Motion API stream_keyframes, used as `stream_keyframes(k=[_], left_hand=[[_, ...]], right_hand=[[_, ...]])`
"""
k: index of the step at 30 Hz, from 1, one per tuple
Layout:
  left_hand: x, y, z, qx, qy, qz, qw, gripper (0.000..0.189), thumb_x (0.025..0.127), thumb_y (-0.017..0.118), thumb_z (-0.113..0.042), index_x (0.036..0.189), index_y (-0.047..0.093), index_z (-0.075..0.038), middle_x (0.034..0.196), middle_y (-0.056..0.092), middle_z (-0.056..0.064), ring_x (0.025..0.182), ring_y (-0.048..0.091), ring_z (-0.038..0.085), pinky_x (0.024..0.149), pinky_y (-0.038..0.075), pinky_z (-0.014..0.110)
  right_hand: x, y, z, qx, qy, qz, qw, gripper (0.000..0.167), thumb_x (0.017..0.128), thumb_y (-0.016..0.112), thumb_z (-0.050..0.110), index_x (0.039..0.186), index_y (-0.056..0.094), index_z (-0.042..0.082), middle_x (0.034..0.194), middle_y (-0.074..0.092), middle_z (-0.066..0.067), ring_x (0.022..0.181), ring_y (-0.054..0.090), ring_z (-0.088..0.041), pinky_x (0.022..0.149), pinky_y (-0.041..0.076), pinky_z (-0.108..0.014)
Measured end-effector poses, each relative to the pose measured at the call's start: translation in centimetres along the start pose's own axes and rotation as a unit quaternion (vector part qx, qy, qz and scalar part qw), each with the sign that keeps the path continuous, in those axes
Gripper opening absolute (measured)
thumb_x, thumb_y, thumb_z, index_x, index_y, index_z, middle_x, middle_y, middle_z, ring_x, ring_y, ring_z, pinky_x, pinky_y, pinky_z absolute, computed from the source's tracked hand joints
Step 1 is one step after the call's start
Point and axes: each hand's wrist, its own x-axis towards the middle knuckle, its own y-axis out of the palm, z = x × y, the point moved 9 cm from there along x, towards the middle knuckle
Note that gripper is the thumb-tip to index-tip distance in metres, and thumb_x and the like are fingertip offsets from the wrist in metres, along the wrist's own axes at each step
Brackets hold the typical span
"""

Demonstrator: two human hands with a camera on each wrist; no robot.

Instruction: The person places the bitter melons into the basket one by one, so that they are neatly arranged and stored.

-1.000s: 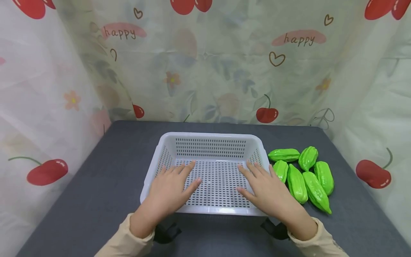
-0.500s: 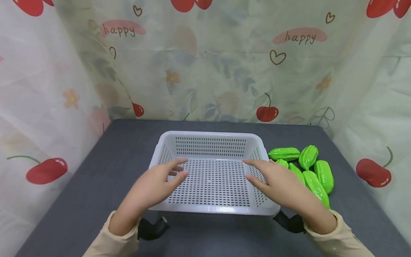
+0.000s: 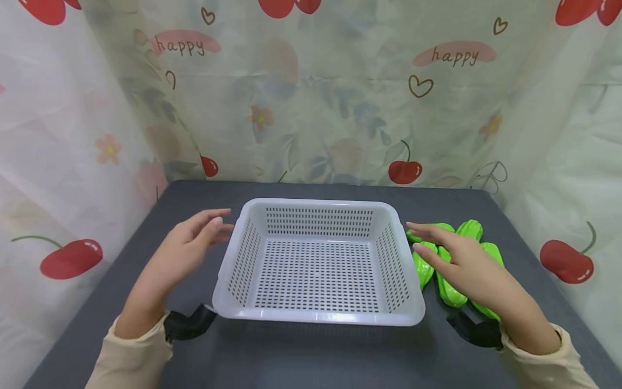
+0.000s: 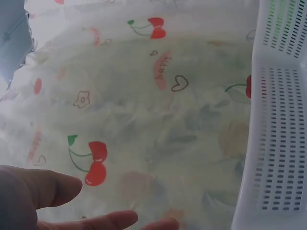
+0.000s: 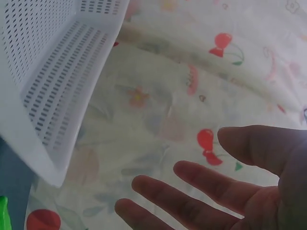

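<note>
Left hand point(image 3: 176, 249) and right hand point(image 3: 468, 265) have parted to flank the basket point(image 3: 316, 315).
Each grip is wide, holding nothing; basket sits central on the surface point(image 3: 316, 359), likely so both can reach, gourds point(image 3: 451, 293) near the right.

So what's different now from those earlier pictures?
The left hand moved left and the right hand moved right, from over the white basket to its two sides. The right hand now hides more of the green vegetables. Neither took hold of anything. Basket and vegetables look unmoved.
</note>
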Motion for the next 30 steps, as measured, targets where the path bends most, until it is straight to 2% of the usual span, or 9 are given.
stream_keyframes(k=[6,12,19,20,23,26,27,28,30], left_hand=[[0.4,-0.9,1.4,-0.044,0.012,0.000,0.9989,0.049,0.105,0.036,-0.032,0.146,0.038,-0.006,0.133,0.057,0.024,0.117,0.060,0.038,0.100,0.046,0.052],[0.7,-0.9,3.6,-0.075,-0.012,0.009,0.9971,0.052,0.105,0.038,-0.033,0.150,0.033,-0.008,0.139,0.052,0.023,0.122,0.056,0.038,0.101,0.046,0.049],[1.6,-0.2,6.1,-0.136,-0.023,0.016,0.9903,0.056,0.104,0.042,-0.031,0.152,0.027,-0.007,0.149,0.039,0.023,0.131,0.047,0.039,0.096,0.051,0.033],[1.7,-0.1,6.5,-0.143,-0.027,0.018,0.9893,0.057,0.104,0.043,-0.032,0.152,0.026,-0.007,0.150,0.038,0.023,0.132,0.046,0.039,0.096,0.051,0.033],[2.1,0.4,7.4,-0.156,-0.035,0.025,0.9868,0.062,0.102,0.047,-0.034,0.152,0.024,-0.006,0.151,0.035,0.024,0.133,0.043,0.041,0.098,0.051,0.039],[2.5,1.0,8.2,-0.178,-0.050,0.042,0.9819,0.067,0.100,0.051,-0.037,0.153,0.022,-0.008,0.153,0.032,0.023,0.135,0.041,0.042,0.100,0.048,0.047],[2.6,1.3,8.4,-0.187,-0.053,0.048,0.9797,0.069,0.099,0.053,-0.037,0.153,0.021,-0.008,0.153,0.031,0.024,0.135,0.040,0.043,0.099,0.048,0.049],[2.7,1.5,8.7,-0.197,-0.056,0.055,0.9772,0.070,0.099,0.054,-0.036,0.154,0.020,-0.008,0.154,0.030,0.024,0.135,0.039,0.044,0.099,0.047,0.051],[2.9,2.0,9.1,-0.207,-0.064,0.067,0.9740,0.073,0.098,0.056,-0.035,0.154,0.018,-0.009,0.154,0.028,0.025,0.135,0.039,0.045,0.097,0.048,0.053]], right_hand=[[-0.6,-0.6,-2.0,0.005,0.013,-0.018,0.9997,0.053,0.099,0.050,0.041,0.147,0.041,0.020,0.140,0.054,-0.012,0.123,0.054,-0.039,0.093,0.044,-0.064],[-1.1,-0.8,-3.9,0.017,0.023,-0.046,0.9986,0.053,0.100,0.050,0.037,0.149,0.037,0.021,0.135,0.057,-0.017,0.124,0.051,-0.045,0.090,0.044,-0.065],[-2.2,0.0,-6.4,0.032,0.023,-0.126,0.9913,0.056,0.100,0.053,0.028,0.152,0.032,0.027,0.136,0.056,-0.017,0.117,0.057,-0.042,0.087,0.048,-0.060],[-2.4,0.2,-6.8,0.032,0.023,-0.135,0.9901,0.057,0.100,0.054,0.027,0.152,0.031,0.029,0.137,0.056,-0.016,0.117,0.057,-0.039,0.086,0.049,-0.057],[-2.6,0.6,-7.8,0.040,0.013,-0.157,0.9866,0.057,0.099,0.054,0.024,0.151,0.032,0.029,0.138,0.055,-0.016,0.122,0.056,-0.006,0.089,0.053,-0.026],[-2.6,1.1,-8.6,0.058,-0.001,-0.171,0.9836,0.056,0.100,0.054,0.019,0.151,0.033,0.024,0.138,0.053,-0.020,0.116,0.040,0.023,0.086,0.038,0.001],[-2.6,1.3,-8.9,0.062,-0.004,-0.173,0.9830,0.056,0.100,0.054,0.018,0.151,0.033,0.023,0.138,0.052,-0.021,0.112,0.035,0.027,0.084,0.032,0.006],[-2.6,1.4,-9.2,0.064,-0.004,-0.173,0.9828,0.055,0.100,0.053,0.018,0.151,0.033,0.022,0.139,0.052,-0.022,0.113,0.035,0.026,0.085,0.030,0.006],[-2.5,1.8,-9.7,0.062,0.002,-0.170,0.9835,0.055,0.100,0.053,0.018,0.151,0.033,0.020,0.139,0.051,-0.023,0.122,0.045,0.012,0.084,0.029,0.007]])
